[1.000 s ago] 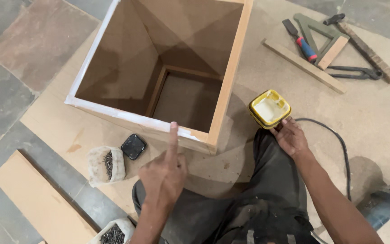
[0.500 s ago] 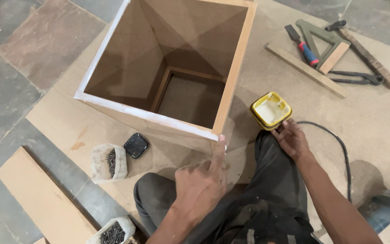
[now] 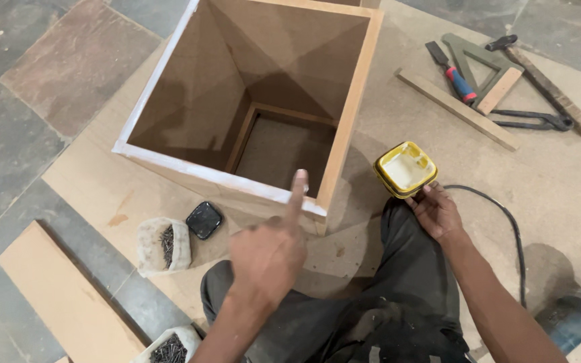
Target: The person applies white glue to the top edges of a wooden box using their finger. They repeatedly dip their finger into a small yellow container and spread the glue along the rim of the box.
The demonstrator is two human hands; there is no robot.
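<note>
An open-topped square wooden box (image 3: 354, 87) stands on a fibreboard sheet, its near and left top edges smeared white. My left hand (image 3: 270, 252) has its index finger stretched out, the tip resting on the near white edge close to the right corner. My right hand (image 3: 436, 212) grips a yellow square tub (image 3: 405, 168) of white paste just right of the box, above my knee.
A black lid (image 3: 204, 220) and a bag of nails (image 3: 163, 245) lie left of my knee, another nail bag (image 3: 169, 348) below. A plank (image 3: 62, 296) lies on the stone floor. Chisel, square (image 3: 479, 60), hammer (image 3: 546, 81), wood strip at far right. A black cable (image 3: 506, 222) runs to a power tool (image 3: 576, 316).
My left index finger slid right along the near edge to the corner, then came back a little to the left. The tub in my right hand stayed put.
</note>
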